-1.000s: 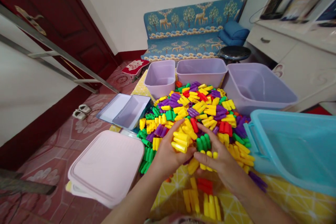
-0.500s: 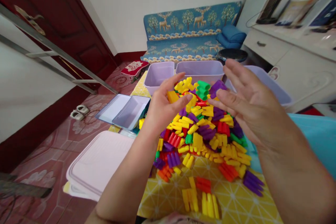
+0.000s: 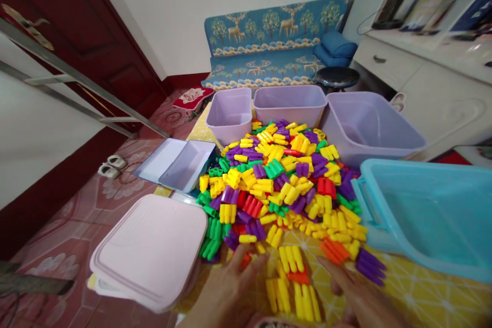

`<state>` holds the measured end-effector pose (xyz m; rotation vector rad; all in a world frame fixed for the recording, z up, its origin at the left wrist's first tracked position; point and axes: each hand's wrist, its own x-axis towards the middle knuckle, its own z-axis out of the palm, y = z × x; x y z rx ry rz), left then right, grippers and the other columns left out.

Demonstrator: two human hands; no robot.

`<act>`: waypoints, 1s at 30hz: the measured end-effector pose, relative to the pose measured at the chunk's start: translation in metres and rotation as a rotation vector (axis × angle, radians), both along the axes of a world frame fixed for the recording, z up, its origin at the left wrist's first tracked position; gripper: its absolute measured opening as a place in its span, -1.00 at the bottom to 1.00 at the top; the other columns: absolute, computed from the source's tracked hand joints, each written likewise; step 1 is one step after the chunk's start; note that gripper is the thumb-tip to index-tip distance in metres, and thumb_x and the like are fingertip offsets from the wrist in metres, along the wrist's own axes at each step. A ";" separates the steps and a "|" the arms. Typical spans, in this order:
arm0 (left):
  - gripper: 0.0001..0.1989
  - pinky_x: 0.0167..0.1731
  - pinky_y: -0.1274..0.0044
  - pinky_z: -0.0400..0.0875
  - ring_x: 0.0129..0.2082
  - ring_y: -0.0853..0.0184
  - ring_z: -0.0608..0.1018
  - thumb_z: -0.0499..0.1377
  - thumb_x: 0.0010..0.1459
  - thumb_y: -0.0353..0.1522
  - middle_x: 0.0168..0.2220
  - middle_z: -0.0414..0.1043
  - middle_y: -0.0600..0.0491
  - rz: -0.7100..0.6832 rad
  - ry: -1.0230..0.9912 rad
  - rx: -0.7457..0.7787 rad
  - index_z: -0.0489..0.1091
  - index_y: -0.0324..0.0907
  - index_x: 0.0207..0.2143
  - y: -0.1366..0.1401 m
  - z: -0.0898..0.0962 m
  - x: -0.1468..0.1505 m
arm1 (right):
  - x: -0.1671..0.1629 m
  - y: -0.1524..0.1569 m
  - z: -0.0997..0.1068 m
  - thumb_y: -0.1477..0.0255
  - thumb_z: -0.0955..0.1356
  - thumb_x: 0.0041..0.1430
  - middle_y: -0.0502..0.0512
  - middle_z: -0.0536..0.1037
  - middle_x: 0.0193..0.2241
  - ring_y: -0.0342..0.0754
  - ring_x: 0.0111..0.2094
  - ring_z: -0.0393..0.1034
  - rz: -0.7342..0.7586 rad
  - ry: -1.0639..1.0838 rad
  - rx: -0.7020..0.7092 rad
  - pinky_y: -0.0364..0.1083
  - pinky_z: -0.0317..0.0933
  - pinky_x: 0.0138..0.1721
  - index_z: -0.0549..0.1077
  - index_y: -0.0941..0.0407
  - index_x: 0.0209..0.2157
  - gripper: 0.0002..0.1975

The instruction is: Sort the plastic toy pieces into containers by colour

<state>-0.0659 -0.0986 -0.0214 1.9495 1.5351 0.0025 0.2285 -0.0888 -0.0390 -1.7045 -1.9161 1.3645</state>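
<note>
A big heap of plastic building blocks (image 3: pixel 269 179) in yellow, purple, green, red and orange covers the middle of the table. My left hand (image 3: pixel 232 287) is low at its near edge, fingers stretched and slightly apart, close to a few orange pieces. Across from it, my right hand (image 3: pixel 351 287) reaches in from the lower right with fingers extended and nothing seen in them. Between the hands lie a yellow block (image 3: pixel 291 259), an orange block (image 3: pixel 299 277) partly under it, and more yellow blocks (image 3: pixel 306 302). Part of each hand is cut off by the lower frame edge.
Lilac bins (image 3: pixel 290 105) stand behind the heap. A turquoise bin (image 3: pixel 430 215) is at the right. Pale pink lids (image 3: pixel 154 246) are stacked on the left, near a small open box (image 3: pixel 188 166). A metal ladder (image 3: pixel 77 77) leans at far left.
Both hands have come down and back from above the heap to the near table edge. A yellow block now lies by the orange one there. The heap looks lower and more spread.
</note>
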 end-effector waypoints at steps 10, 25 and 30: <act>-0.16 0.11 0.33 0.34 0.17 0.13 0.35 0.08 -0.20 -0.69 0.19 0.21 -0.12 0.130 -0.499 0.242 0.21 -0.08 0.20 0.031 -0.022 0.041 | -0.088 0.030 -0.014 0.33 0.46 -0.08 0.20 0.48 -0.10 0.06 -0.14 0.50 -0.319 0.800 -0.274 0.05 0.39 -0.12 0.05 0.01 0.25 -0.13; -0.40 0.09 0.15 0.27 0.11 -0.01 0.33 0.26 0.06 -0.24 0.15 0.22 -0.11 0.434 0.100 0.746 0.24 -0.05 0.16 0.095 0.057 -0.012 | -0.042 0.110 0.065 0.28 0.32 0.14 0.22 0.26 0.19 0.23 0.19 0.17 -0.178 -0.101 0.688 0.22 0.22 0.10 0.22 0.03 0.19 -0.42; -0.29 0.05 0.19 0.31 0.06 -0.01 0.37 0.29 0.02 -0.21 0.06 0.29 -0.20 0.421 0.254 0.561 0.19 -0.19 0.20 0.087 0.031 -0.023 | -0.033 0.103 0.042 0.25 0.28 0.15 0.32 0.42 0.06 0.23 0.03 0.37 -0.175 -0.363 0.650 0.20 0.29 0.01 0.25 0.18 0.16 -0.43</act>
